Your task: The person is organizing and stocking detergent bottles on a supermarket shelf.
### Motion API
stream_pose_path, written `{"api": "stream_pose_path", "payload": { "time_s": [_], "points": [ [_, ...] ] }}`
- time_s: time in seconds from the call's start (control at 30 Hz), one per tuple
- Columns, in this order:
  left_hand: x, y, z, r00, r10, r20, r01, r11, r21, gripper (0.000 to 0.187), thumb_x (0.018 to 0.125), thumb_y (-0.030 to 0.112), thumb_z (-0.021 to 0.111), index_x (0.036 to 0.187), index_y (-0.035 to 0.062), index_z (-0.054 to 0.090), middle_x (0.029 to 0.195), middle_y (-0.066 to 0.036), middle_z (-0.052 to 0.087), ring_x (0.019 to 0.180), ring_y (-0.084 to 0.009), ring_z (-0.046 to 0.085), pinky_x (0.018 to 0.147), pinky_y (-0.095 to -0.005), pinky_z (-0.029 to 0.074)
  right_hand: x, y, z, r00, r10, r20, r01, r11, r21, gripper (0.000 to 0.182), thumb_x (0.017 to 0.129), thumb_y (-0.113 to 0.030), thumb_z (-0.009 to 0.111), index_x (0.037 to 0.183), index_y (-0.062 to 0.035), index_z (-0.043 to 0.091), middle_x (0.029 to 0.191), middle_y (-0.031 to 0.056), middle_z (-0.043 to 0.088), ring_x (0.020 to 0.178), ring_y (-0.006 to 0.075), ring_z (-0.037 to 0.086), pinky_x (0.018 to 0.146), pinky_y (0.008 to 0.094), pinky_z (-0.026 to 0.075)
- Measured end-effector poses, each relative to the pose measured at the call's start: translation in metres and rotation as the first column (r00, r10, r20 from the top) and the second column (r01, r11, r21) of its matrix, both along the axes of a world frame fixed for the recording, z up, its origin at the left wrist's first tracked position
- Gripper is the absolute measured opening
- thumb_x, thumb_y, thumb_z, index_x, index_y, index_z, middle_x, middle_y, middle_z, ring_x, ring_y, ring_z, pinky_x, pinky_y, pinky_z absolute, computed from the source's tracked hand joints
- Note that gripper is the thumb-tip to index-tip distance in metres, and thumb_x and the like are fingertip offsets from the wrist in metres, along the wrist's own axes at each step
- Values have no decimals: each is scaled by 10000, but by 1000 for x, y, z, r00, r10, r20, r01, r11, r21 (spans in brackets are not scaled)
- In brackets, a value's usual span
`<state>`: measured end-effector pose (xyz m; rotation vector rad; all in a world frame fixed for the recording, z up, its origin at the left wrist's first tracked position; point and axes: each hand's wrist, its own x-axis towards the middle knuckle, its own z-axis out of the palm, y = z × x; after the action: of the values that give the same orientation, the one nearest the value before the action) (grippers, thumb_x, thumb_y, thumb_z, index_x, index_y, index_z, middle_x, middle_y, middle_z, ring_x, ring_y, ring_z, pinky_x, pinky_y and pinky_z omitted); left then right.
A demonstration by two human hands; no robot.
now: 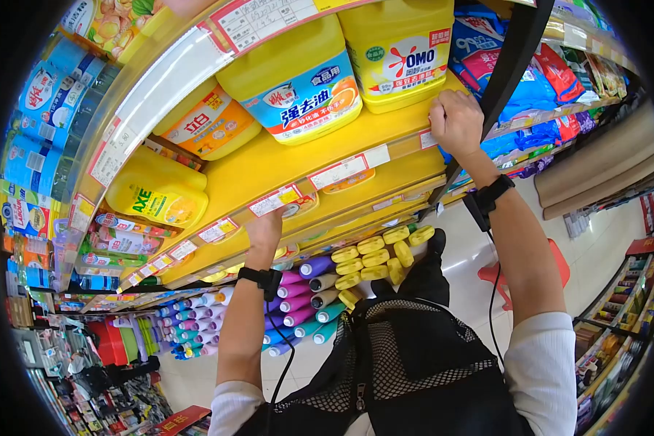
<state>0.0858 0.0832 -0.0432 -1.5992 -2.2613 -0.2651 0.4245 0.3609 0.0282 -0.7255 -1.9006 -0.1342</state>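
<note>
My right hand (455, 125) is closed at the front edge of the yellow shelf (298, 171), beside a black upright post (509, 65). Its fingers curl over the edge. My left hand (265, 231) reaches in under a price label (275, 200) on the shelf front; its fingers are hidden there. Above the hands stand large yellow detergent jugs: an OMO jug (402, 69) near my right hand, a blue-labelled jug (305, 98) in the middle and an orange-labelled jug (207, 123) to its left. An AXE jug (156, 190) stands on the lower level, left of my left hand.
On the floor below are several purple bottles (296, 304) and yellow bottles (374, 258), close to my feet. A red stool (505, 280) stands at the right. Blue detergent bags (519, 87) fill the shelves beyond the post. Stacked baskets (109, 341) are at the left.
</note>
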Motion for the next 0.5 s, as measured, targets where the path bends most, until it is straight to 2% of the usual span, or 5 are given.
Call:
{"api": "stream_pose_path", "payload": {
  "time_s": [0.1,0.2,0.3,0.4,0.5],
  "points": [
    [-14,7,-15,999,33,-4,-33,999,-4,450,810,365,768,1140,77,666,1097,-151,673,993,-363,639,847,-462,514,-1,2,-2,1000,1,-4,-1,1000,3,167,825,-127,571,675,-61,537,677,109,573,663,304,577,638,426,443],
    [-29,15,-25,997,-18,-74,19,1000,18,395,854,338,719,1150,83,667,1108,-143,673,998,-361,640,854,-463,512,0,1,0,1000,-3,1,3,1000,13,168,824,-125,571,673,-59,537,675,109,573,659,304,576,633,425,443],
    [-37,16,-32,962,-66,-265,66,998,-10,406,885,346,669,1200,90,645,1177,-146,648,1071,-371,618,907,-502,491,0,0,1,1000,-8,7,8,1000,15,169,822,-123,570,670,-59,536,672,111,570,652,306,572,630,423,443],
    [-45,21,-52,778,-64,-624,30,997,-64,455,897,372,638,1253,91,610,1244,-156,610,1156,-389,572,954,-551,457,-1,1,0,1000,2,5,-2,1000,16,169,822,-121,567,668,-59,535,666,111,565,645,308,568,627,425,441],
    [-35,27,-56,793,-14,-609,-33,997,-66,481,903,387,616,1280,90,590,1278,-163,584,1201,-398,539,981,-582,430,-1,2,0,1000,4,12,-4,1000,16,170,824,-122,562,668,-59,536,662,112,561,644,308,567,625,426,438]
  ]
}}
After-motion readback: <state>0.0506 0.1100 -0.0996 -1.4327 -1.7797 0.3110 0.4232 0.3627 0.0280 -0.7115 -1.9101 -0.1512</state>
